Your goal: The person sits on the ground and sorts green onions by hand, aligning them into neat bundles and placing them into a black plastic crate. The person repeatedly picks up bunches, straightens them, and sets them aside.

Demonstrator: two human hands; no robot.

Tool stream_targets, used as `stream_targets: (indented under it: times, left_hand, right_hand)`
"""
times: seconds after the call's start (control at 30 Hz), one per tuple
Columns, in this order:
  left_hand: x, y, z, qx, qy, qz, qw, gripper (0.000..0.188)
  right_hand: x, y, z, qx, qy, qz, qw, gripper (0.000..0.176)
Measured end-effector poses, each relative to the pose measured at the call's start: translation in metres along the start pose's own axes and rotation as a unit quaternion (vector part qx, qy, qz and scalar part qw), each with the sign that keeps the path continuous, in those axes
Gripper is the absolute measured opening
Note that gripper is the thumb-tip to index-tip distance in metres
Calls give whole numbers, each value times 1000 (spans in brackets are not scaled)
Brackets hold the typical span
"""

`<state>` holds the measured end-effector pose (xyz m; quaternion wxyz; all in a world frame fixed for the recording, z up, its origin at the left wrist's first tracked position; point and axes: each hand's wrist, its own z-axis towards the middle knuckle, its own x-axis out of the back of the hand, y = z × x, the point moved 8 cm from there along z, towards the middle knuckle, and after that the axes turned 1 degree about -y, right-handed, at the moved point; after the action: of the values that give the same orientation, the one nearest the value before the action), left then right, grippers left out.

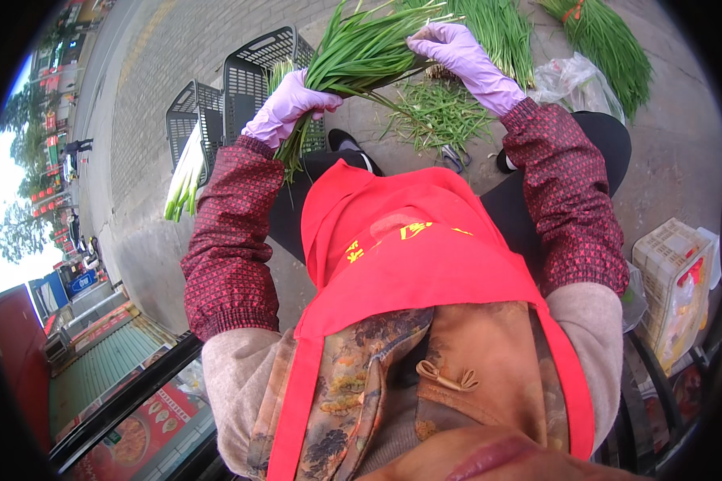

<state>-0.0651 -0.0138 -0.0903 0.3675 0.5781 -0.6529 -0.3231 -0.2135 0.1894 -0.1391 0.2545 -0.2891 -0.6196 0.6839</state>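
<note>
A loose bunch of garlic chives (364, 60) is held up in front of me, its leafy ends hanging below my left hand (298, 105). That hand wears a lilac glove and is wrapped round the leaves. My right hand (466, 63), gloved alike, pinches at the pale stem ends; its fingertips partly hide what they grip. Beneath the bunch, cut or stripped green trimmings (436, 117) lie heaped on the pavement. A grey-blue tool, apparently scissors (455, 157), lies at the near edge of that heap.
Two dark plastic crates (240, 99) stand at the left, with white-stemmed scallions (186, 171) at one. More chives (496, 42) lie beyond the heap. At upper right are a tied bundle (607, 51) and a clear plastic bag (577, 84). A pale crate (668, 270) stands at right.
</note>
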Motion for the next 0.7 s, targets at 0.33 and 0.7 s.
stream_targets:
  times: [0.33,0.7]
  left_hand:
    - [18,-3,5,-21,33,92,995,23]
    - [4,5,14,10,27,119,993,22]
  right_hand:
    - [-8,-15,-6,37,-85,-42,995,19]
    - [-31,-26,-14,0,-100,-47,994,16]
